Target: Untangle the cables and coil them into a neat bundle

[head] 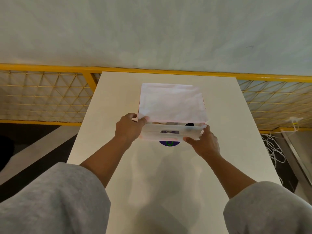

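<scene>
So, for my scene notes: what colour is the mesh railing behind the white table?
Yellow; the metal mesh railing shows best in the head view.

The person is wearing loose, heathered grey clothing of soft, fleecy fabric. The left sleeve (50, 200) and right sleeve (270, 210) are bunching in rounded folds and ending near the elbows, leaving the left hand (129, 128) and right hand (205, 144) uncovered.
</scene>
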Action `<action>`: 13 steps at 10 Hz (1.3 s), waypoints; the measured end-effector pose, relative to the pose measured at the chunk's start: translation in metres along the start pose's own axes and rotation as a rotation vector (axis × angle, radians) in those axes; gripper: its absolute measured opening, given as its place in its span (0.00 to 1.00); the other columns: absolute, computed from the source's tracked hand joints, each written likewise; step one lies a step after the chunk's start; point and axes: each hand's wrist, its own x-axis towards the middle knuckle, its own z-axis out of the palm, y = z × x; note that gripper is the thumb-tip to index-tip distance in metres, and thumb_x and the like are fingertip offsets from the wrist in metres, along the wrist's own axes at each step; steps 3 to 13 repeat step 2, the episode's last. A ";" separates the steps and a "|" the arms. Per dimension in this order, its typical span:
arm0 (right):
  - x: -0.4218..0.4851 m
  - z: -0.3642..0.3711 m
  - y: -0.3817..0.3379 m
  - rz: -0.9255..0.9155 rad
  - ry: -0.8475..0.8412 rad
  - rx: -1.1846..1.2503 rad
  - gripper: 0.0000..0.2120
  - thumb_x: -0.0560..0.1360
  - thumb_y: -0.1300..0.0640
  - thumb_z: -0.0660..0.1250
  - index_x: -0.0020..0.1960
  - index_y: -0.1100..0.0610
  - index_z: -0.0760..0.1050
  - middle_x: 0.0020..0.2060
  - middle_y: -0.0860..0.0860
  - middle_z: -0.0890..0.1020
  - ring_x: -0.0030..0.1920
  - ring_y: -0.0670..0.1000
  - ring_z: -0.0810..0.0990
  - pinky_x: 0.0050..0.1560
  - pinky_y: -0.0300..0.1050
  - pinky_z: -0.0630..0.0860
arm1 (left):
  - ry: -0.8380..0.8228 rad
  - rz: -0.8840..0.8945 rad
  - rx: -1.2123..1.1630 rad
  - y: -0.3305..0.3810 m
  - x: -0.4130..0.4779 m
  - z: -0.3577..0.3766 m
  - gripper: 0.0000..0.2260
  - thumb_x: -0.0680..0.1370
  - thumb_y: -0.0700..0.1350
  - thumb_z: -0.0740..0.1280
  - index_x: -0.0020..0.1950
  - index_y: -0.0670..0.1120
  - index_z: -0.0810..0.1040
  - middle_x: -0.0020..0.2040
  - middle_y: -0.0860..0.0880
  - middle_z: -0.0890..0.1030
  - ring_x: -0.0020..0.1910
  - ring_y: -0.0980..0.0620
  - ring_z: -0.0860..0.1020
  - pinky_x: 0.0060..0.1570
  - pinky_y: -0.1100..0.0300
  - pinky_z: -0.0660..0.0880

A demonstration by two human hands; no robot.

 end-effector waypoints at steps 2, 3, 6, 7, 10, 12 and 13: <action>-0.012 -0.002 0.019 0.118 -0.130 -0.083 0.40 0.71 0.44 0.76 0.76 0.55 0.64 0.64 0.56 0.79 0.64 0.58 0.77 0.61 0.54 0.77 | 0.015 -0.061 -0.012 -0.011 -0.009 -0.007 0.31 0.71 0.65 0.73 0.65 0.47 0.72 0.60 0.44 0.79 0.56 0.42 0.80 0.53 0.51 0.78; -0.012 -0.002 0.019 0.118 -0.130 -0.083 0.40 0.71 0.44 0.76 0.76 0.55 0.64 0.64 0.56 0.79 0.64 0.58 0.77 0.61 0.54 0.77 | 0.015 -0.061 -0.012 -0.011 -0.009 -0.007 0.31 0.71 0.65 0.73 0.65 0.47 0.72 0.60 0.44 0.79 0.56 0.42 0.80 0.53 0.51 0.78; -0.012 -0.002 0.019 0.118 -0.130 -0.083 0.40 0.71 0.44 0.76 0.76 0.55 0.64 0.64 0.56 0.79 0.64 0.58 0.77 0.61 0.54 0.77 | 0.015 -0.061 -0.012 -0.011 -0.009 -0.007 0.31 0.71 0.65 0.73 0.65 0.47 0.72 0.60 0.44 0.79 0.56 0.42 0.80 0.53 0.51 0.78; -0.012 -0.002 0.019 0.118 -0.130 -0.083 0.40 0.71 0.44 0.76 0.76 0.55 0.64 0.64 0.56 0.79 0.64 0.58 0.77 0.61 0.54 0.77 | 0.015 -0.061 -0.012 -0.011 -0.009 -0.007 0.31 0.71 0.65 0.73 0.65 0.47 0.72 0.60 0.44 0.79 0.56 0.42 0.80 0.53 0.51 0.78; -0.012 -0.002 0.019 0.118 -0.130 -0.083 0.40 0.71 0.44 0.76 0.76 0.55 0.64 0.64 0.56 0.79 0.64 0.58 0.77 0.61 0.54 0.77 | 0.015 -0.061 -0.012 -0.011 -0.009 -0.007 0.31 0.71 0.65 0.73 0.65 0.47 0.72 0.60 0.44 0.79 0.56 0.42 0.80 0.53 0.51 0.78; -0.012 -0.002 0.019 0.118 -0.130 -0.083 0.40 0.71 0.44 0.76 0.76 0.55 0.64 0.64 0.56 0.79 0.64 0.58 0.77 0.61 0.54 0.77 | 0.015 -0.061 -0.012 -0.011 -0.009 -0.007 0.31 0.71 0.65 0.73 0.65 0.47 0.72 0.60 0.44 0.79 0.56 0.42 0.80 0.53 0.51 0.78; -0.012 -0.002 0.019 0.118 -0.130 -0.083 0.40 0.71 0.44 0.76 0.76 0.55 0.64 0.64 0.56 0.79 0.64 0.58 0.77 0.61 0.54 0.77 | 0.015 -0.061 -0.012 -0.011 -0.009 -0.007 0.31 0.71 0.65 0.73 0.65 0.47 0.72 0.60 0.44 0.79 0.56 0.42 0.80 0.53 0.51 0.78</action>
